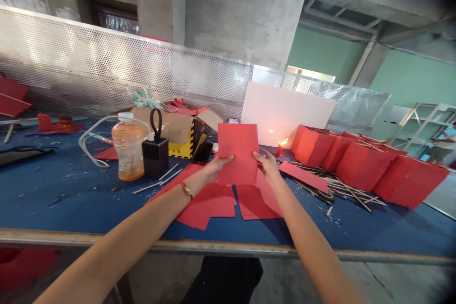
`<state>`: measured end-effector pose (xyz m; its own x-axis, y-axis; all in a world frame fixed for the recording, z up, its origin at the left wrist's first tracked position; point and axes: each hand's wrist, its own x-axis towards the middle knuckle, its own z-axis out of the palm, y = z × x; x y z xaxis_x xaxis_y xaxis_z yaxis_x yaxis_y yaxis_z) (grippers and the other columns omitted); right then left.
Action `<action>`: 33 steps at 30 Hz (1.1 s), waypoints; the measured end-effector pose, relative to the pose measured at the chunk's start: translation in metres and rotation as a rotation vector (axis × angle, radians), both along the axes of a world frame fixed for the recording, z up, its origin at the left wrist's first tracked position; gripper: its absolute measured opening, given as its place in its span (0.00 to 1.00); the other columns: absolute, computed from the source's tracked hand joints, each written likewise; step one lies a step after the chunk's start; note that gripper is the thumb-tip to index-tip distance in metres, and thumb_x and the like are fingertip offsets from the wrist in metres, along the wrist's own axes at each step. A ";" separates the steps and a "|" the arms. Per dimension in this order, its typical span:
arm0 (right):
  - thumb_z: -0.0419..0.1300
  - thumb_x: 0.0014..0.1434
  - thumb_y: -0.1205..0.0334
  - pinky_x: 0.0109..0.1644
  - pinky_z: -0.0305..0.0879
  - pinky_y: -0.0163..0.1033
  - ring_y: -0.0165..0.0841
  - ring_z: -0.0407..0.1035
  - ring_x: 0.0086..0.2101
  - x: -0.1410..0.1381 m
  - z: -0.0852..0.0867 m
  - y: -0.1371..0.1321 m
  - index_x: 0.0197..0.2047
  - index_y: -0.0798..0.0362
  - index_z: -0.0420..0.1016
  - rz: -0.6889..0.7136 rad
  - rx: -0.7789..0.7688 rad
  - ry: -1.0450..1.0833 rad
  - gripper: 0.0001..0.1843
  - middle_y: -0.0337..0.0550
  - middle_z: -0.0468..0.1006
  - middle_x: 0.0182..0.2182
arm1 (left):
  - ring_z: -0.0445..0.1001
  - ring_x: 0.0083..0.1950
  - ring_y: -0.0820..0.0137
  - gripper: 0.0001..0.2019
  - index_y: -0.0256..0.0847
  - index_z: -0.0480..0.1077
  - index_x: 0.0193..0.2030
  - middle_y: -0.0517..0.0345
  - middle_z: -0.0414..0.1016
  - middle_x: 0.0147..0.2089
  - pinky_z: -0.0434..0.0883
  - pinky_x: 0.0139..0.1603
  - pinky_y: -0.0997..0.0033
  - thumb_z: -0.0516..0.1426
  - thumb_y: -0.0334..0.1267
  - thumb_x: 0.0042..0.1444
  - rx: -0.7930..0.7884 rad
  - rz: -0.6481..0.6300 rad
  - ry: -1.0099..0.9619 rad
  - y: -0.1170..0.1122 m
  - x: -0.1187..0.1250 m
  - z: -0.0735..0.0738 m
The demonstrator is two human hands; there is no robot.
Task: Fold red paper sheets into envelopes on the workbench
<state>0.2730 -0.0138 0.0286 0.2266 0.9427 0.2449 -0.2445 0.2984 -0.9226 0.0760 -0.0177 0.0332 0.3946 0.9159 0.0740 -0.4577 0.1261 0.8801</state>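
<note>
A flat red rectangular sheet of paper or card (238, 152) is held upright above the table. My left hand (220, 166) pinches its left edge, thumb on the near face and fingers behind. On the right edge, my right hand (265, 160) grips it the same way. Below lie more red sheets in two groups, one on the left (217, 202) and one on the right (258, 202), partly hidden by my arms. A narrow red strip (304, 176) rests on thin sticks to the right of my right hand.
A lit red candle (280, 148) burns before a white board (281, 109). Several red paper box shapes (366, 161) stand at right among thin wooden sticks (351, 192). At left are a bottle of orange liquid (127, 152), a black power bank (156, 156), a cable and a phone (203, 153).
</note>
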 end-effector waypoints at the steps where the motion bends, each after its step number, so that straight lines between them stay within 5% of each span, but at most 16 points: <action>1: 0.74 0.35 0.52 0.39 0.70 0.42 0.37 0.74 0.33 0.001 -0.001 0.000 0.37 0.50 0.78 0.032 -0.034 -0.036 0.24 0.41 0.81 0.33 | 0.78 0.52 0.50 0.25 0.37 0.75 0.47 0.42 0.79 0.50 0.73 0.56 0.50 0.72 0.40 0.41 -0.002 0.021 -0.005 0.001 0.000 -0.001; 6: 0.75 0.31 0.50 0.36 0.67 0.39 0.34 0.71 0.29 0.004 -0.007 0.003 0.22 0.51 0.75 -0.046 -0.014 -0.111 0.18 0.40 0.79 0.26 | 0.78 0.52 0.49 0.24 0.36 0.75 0.46 0.41 0.80 0.49 0.73 0.56 0.47 0.71 0.39 0.42 -0.044 0.027 -0.004 0.005 0.000 -0.002; 20: 0.74 0.34 0.48 0.39 0.69 0.41 0.35 0.73 0.29 0.009 -0.009 0.005 0.25 0.53 0.79 0.070 -0.082 -0.238 0.20 0.42 0.79 0.26 | 0.78 0.51 0.53 0.19 0.36 0.75 0.43 0.43 0.81 0.46 0.72 0.59 0.52 0.70 0.38 0.44 -0.041 0.125 -0.039 0.011 -0.005 0.002; 33: 0.73 0.33 0.47 0.36 0.67 0.39 0.32 0.70 0.28 0.014 -0.010 0.011 0.25 0.53 0.80 0.032 -0.013 -0.373 0.20 0.41 0.78 0.24 | 0.77 0.54 0.54 0.17 0.39 0.76 0.41 0.47 0.81 0.46 0.71 0.59 0.54 0.69 0.42 0.45 -0.039 0.200 0.017 0.021 -0.011 0.002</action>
